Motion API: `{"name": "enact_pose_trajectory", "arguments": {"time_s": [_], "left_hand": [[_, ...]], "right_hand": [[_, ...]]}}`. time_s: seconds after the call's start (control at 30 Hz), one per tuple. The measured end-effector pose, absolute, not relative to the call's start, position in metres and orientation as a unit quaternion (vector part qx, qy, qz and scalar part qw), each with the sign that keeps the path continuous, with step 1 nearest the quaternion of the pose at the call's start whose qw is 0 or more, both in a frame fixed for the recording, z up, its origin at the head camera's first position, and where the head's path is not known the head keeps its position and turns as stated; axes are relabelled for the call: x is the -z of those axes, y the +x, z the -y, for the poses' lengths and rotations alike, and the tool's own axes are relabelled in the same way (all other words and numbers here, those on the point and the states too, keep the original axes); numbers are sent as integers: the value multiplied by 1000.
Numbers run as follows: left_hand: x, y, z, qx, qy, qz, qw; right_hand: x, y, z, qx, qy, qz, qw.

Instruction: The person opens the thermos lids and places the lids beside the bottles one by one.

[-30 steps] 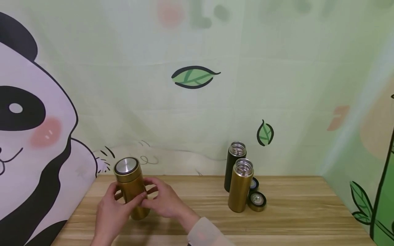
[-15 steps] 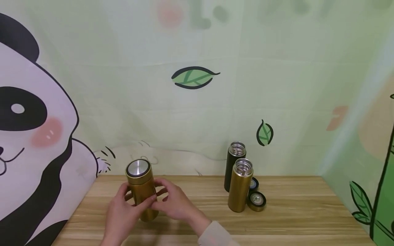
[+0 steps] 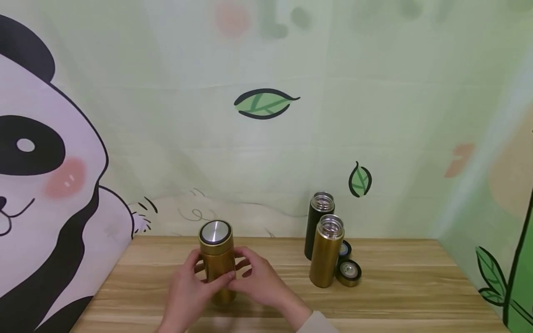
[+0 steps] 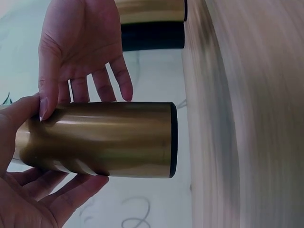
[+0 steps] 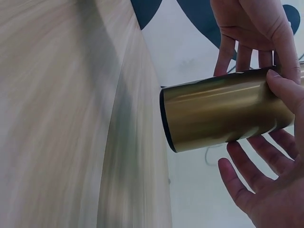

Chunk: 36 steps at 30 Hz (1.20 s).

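Observation:
A gold thermos bottle (image 3: 219,264) with a silver-topped lid (image 3: 215,232) stands upright between my two hands, left of the table's middle. My left hand (image 3: 189,289) grips its left side, thumb across the front. From the right, my right hand (image 3: 260,282) holds the opposite side, the two thumbs meeting at the front. In the left wrist view the bottle's dark base (image 4: 174,140) shows a gap from the wooden table (image 4: 266,118). The right wrist view shows the fingers of my right hand (image 5: 270,190) along the gold body (image 5: 223,111).
Right of the held bottle stand two lidless bottles: a gold one (image 3: 326,261) in front and a black one (image 3: 314,231) behind it. Beside them lie a gold-rimmed lid (image 3: 349,273) and a dark lid (image 3: 344,249). A printed panda backdrop (image 3: 266,162) hangs behind the table.
Both hands have carried the gold bottle to the right along the table, and it has gone from slightly tilted to more upright. The lidless bottles and loose lids have stayed put.

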<state>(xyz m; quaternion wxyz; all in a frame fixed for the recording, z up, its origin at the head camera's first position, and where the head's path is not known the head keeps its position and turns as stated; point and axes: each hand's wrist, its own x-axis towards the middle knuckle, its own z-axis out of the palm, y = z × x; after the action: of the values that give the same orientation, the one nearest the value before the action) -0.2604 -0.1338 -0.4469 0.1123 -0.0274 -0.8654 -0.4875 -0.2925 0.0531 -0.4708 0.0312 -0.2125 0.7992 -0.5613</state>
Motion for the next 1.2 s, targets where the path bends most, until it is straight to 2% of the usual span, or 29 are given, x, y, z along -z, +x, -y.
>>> {"name": "enact_pose_trajectory", "arguments": {"time_s": [0.7,1.2], "left_hand": [[464,-257,69,514,-115,849,47],[473,-254,39,524,-168,834,34]], "right_hand": [[486,-274,-135,549,-206,-809,34],[478,-261,-172,503,-204,-840,11]]}}
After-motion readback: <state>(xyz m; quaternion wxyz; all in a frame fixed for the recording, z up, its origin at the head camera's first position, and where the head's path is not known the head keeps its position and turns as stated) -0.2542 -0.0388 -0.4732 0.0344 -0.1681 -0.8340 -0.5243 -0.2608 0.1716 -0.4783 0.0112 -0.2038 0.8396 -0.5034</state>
